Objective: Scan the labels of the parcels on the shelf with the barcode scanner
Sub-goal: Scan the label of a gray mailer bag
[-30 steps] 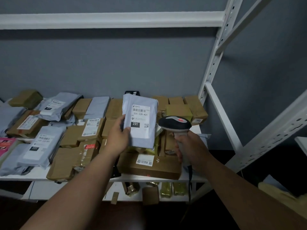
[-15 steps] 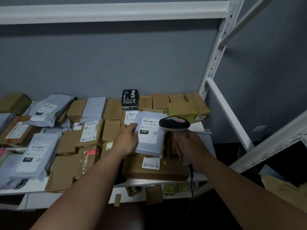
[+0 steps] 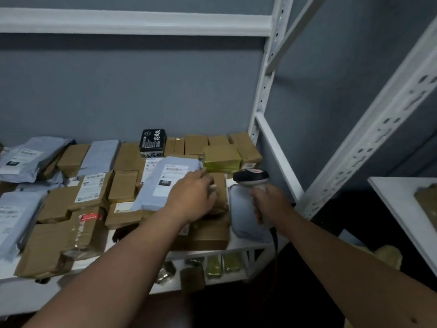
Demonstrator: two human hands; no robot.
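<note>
The right hand (image 3: 264, 204) is wrapped tight around the handle of the barcode scanner (image 3: 251, 177), with its dark head sticking up above the fist and a cord hanging down below. The scanner looks hard and smooth, made of plastic. Just left of it, the left hand (image 3: 192, 200) lies on top of a brown parcel (image 3: 218, 192), fingers bent over it; I cannot tell if they are gripping it or only resting. Right beside that hand, on its far left side, a gray bag parcel (image 3: 163, 185) lies flat with its white label facing up. It looks soft, thin and light, and a bit slippery, so holding it by an edge seems best. All around sit stiff brown boxes and more gray bags on the white shelf (image 3: 248, 245).
</note>
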